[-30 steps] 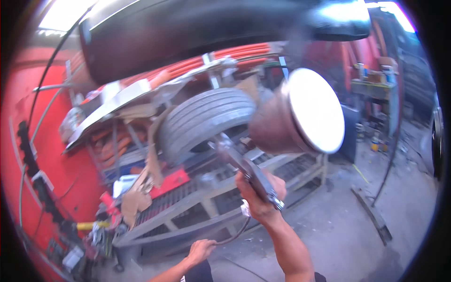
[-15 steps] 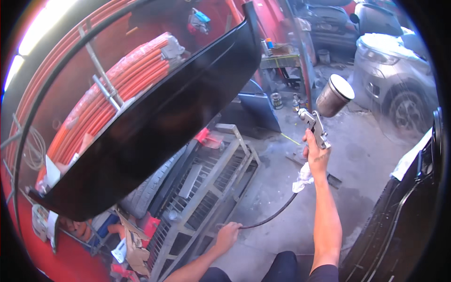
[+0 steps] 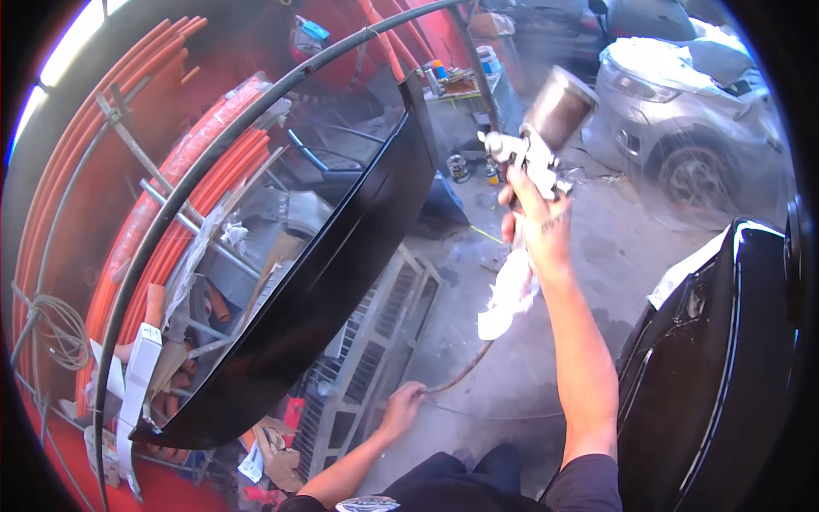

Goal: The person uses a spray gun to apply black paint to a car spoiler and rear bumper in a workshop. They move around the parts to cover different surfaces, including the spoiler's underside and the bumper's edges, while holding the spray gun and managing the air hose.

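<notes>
My right hand (image 3: 542,224) is raised and wrapped round the grip of a spray gun (image 3: 531,154). A metal paint cup (image 3: 561,107) sits tilted on top of the gun. White wrapping (image 3: 510,299) hangs below that hand, around the hose end. Lower down, my left hand (image 3: 399,411) is closed on the dark air hose (image 3: 461,375), which curves up to the wrapping. Left of the gun, a long glossy black panel (image 3: 320,286) hangs at a slant, apart from both hands. It looks like a car body part.
A curved dark bar (image 3: 213,149) arcs above the panel. Orange tubes (image 3: 192,205) lie on racks at the left. Below the panel stands a slatted metal frame (image 3: 363,367). Another black panel (image 3: 708,367) is close on my right. A silver car (image 3: 682,128) stands at the back right.
The view has shifted, and the panel now shows narrower, with more of the racks behind it visible. My right hand and the spray gun appear farther left and higher. Both hands keep their hold.
</notes>
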Tool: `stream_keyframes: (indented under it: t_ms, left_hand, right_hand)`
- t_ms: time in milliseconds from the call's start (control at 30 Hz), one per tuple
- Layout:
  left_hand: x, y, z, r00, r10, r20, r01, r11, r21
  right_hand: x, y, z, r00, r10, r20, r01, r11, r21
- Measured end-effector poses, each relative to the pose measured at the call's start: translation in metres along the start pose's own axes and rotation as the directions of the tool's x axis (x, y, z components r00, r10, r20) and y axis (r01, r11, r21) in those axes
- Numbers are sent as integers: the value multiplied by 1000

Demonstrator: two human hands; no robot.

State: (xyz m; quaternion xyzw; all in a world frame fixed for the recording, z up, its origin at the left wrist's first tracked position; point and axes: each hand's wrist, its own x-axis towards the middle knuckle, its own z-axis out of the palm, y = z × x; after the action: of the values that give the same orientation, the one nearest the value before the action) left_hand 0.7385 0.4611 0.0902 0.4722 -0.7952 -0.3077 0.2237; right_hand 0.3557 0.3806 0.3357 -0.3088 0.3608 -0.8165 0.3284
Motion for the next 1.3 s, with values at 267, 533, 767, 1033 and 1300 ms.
stream_keyframes:
  t_ms: [267,533,767,1033,1300]
  left_hand:
    - [27,22,5,992,-4,-125,-8,995,-101]
    - [17,-63,23,996,-27,88,30,999,-39]
    - [45,-87,36,985,-1,171,20,994,-104]
    - [136,7,43,999,52,10,-49,982,-180]
    - [207,1,107,995,-66,72,70,996,-49]
  right_hand:
    - [14,-60,46,987,-156,48,152,985,87]
    - [2,53,-24,981,187,-50,-194,957,-214]
    - [11,64,-34,947,294,-130,-321,889,-326]
    - [76,-40,18,988,-61,142,75,992,-98]
    - [169,-30,-33,940,84,329,-104,994,44]
